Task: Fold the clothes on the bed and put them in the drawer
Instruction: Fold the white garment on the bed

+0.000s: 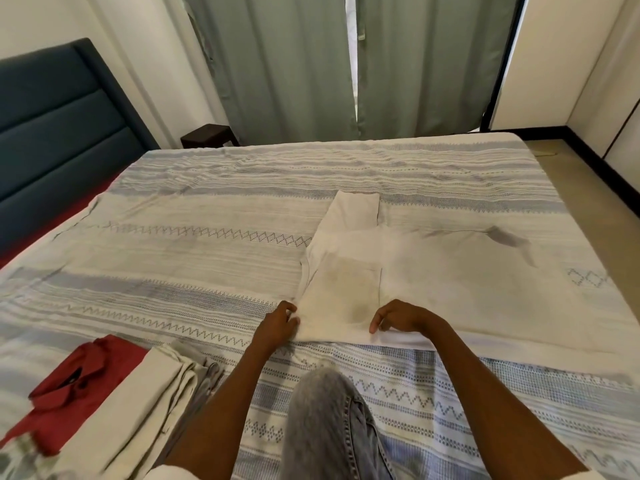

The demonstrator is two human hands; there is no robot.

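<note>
At the far left a padded dark blue headboard (59, 116) stands against the wall, and below it, at the near left corner of the bed, a folded red collared shirt (76, 386) lies beside a stack of folded beige cloth (138, 403), the two touching along their edges. They rest on the striped blue-and-cream woven bedspread (207, 209) that covers the whole bed. Towards the middle, the left hand (277, 323) has its fingers curled, pinching the near left edge of a cream-white garment (349, 271) (a stained patch pocket shows on it), which lies flat on the bedspread with a narrow part reaching away towards the grey-green curtains (294, 64). The right hand (398, 315) sits just right of the pocket, fingers bent and thumb down on the garment's near edge, pinching the cloth. Below the hands a knee in grey denim (329, 427) presses on the bed.
</note>
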